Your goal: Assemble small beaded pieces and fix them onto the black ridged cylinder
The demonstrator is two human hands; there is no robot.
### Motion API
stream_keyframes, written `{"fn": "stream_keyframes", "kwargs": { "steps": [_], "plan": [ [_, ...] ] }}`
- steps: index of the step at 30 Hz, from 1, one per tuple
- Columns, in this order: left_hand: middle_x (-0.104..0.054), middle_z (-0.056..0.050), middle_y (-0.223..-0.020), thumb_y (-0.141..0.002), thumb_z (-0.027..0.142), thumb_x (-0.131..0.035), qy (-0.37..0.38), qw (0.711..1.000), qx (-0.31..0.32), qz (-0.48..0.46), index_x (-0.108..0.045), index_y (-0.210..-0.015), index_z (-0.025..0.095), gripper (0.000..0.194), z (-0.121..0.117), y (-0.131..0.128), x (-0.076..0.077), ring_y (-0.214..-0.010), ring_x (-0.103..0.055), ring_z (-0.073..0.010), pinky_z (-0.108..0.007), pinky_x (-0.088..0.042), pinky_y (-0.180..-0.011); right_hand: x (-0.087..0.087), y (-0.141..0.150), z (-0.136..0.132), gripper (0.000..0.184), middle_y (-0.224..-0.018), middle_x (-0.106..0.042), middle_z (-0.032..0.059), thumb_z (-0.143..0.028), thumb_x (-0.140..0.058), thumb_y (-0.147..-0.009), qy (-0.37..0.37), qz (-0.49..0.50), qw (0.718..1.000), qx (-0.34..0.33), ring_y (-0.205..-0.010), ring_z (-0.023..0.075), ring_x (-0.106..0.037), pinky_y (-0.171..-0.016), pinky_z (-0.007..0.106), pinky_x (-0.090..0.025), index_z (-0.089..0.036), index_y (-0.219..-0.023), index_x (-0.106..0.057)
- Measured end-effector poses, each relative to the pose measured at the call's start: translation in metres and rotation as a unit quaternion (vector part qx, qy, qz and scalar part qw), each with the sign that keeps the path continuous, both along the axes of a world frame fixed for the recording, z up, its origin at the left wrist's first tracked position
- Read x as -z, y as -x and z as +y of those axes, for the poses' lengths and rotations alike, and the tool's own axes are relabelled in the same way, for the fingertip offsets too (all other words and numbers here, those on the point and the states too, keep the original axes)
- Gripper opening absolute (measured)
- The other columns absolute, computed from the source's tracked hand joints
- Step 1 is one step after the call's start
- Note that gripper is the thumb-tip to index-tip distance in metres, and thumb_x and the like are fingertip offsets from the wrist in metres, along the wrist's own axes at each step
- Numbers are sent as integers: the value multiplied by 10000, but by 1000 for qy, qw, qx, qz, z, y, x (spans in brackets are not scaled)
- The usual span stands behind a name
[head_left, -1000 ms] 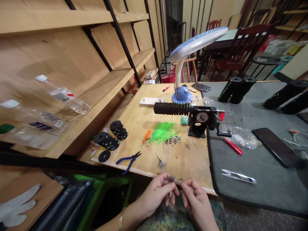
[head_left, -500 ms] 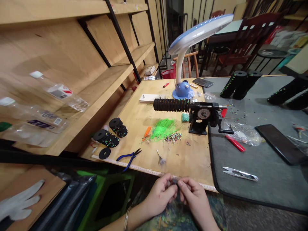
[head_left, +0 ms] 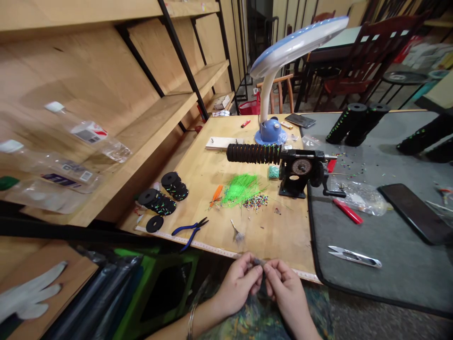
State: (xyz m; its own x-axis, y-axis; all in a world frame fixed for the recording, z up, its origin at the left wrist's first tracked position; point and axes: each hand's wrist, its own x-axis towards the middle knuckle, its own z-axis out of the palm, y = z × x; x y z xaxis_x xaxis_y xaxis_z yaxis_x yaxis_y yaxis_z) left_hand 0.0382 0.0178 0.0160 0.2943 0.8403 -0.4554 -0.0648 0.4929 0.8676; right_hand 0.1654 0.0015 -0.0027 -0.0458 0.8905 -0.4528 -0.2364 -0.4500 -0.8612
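Note:
At the table's front edge, a small dark grey tuft-like thing [head_left: 256, 261] sits between my two hands; its kind is too small to make out. My left hand [head_left: 239, 281] pinches it with thumb and fingertips. Close beside it, my right hand [head_left: 283, 283] is closed in a pinch, thumb against fingers, at the tuft's right side. What exactly lies between the right fingertips is partly hidden. Just beyond the hands lies a grey clump with a thin metal stem [head_left: 238, 234]. Blue-handled pliers [head_left: 191, 231] lie open to the left, and metal thread snips [head_left: 356, 257] rest on the right.
A black hand-cranked winder [head_left: 297, 172] carries a ridged black roll [head_left: 253, 154]. Before it lie bright green strands [head_left: 242, 189], colourful beads [head_left: 256, 202] and an orange-handled tool [head_left: 215, 194]. Black spools [head_left: 155, 200] stand left; a grey mat [head_left: 339, 226] covers the right. A lamp [head_left: 271, 130] stands behind.
The view has shifted very slightly. My fingers have moved a little around the small grey thing, and the left thumb now sits closer to the right thumb.

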Motion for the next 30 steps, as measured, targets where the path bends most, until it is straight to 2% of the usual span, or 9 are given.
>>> {"fn": "stream_keyframes", "kwargs": {
  "steps": [6,12,18,25,30],
  "plan": [
    [-425,87,-542,-760,562,-615,16,999,-22,-17,-422,-709,190,422,0,-2,4,-416,-354,-45,-199,-235,-425,2,1,-1,528,-387,-449,-79,-705,-665,-651,-6,11,1000,-15,-355,76,-334,-385,196,-259,-192,-647,-541],
    [-403,91,-554,-781,582,-595,-22,999,-24,14,-431,-741,194,423,-3,-2,8,-459,-343,-62,-207,-252,-450,9,1,-3,509,-388,-458,-78,-683,-663,-678,-10,17,999,-42,-355,70,-332,-389,196,-250,-198,-627,-516],
    [-408,81,-591,-830,514,-573,-56,998,-7,21,-446,-773,188,354,-4,4,13,-504,-362,-74,-218,-268,-483,14,0,-4,491,-393,-420,-96,-659,-648,-717,-20,28,997,-62,-357,58,-296,-391,196,-233,-192,-626,-528],
    [-441,74,-586,-815,527,-583,-37,999,18,-14,-441,-769,184,374,-3,5,14,-484,-382,-67,-217,-261,-479,14,-3,-1,507,-427,-465,-69,-670,-679,-676,-40,-17,999,-16,-397,83,-383,-423,214,-277,-170,-673,-592],
    [-454,72,-595,-794,554,-597,-13,999,25,-46,-433,-765,186,404,-2,3,14,-455,-391,-57,-210,-229,-451,11,-5,-1,516,-445,-490,-53,-671,-689,-662,-47,-23,999,-12,-412,94,-408,-435,223,-292,-160,-690,-620]
  ]
}}
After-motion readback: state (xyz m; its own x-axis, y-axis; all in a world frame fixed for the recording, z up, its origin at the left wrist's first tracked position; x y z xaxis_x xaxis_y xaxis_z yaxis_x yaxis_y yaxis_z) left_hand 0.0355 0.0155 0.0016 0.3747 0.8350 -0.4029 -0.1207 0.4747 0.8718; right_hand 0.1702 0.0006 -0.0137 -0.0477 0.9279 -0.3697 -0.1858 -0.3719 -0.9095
